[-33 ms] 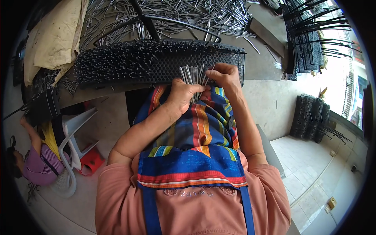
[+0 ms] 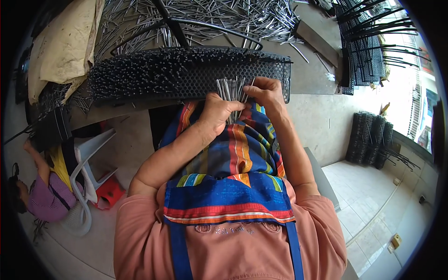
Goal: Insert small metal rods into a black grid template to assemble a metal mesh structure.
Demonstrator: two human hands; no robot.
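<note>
At the front edge of a crowded workbench (image 2: 308,79), we press up against a black perforated panel (image 2: 186,77) bristling with metal pins. Loose rods (image 2: 205,18) heap behind it, leaving little free surface; open tiled floor (image 2: 373,196) lies to our right. Our left hand (image 2: 219,112) is closed around a bundle of thin metal rods (image 2: 231,91), held upright at the panel's near edge. Our right hand (image 2: 266,91) pinches the bundle's top, fingers curled, both forearms angled inward over a striped apron (image 2: 228,186).
</note>
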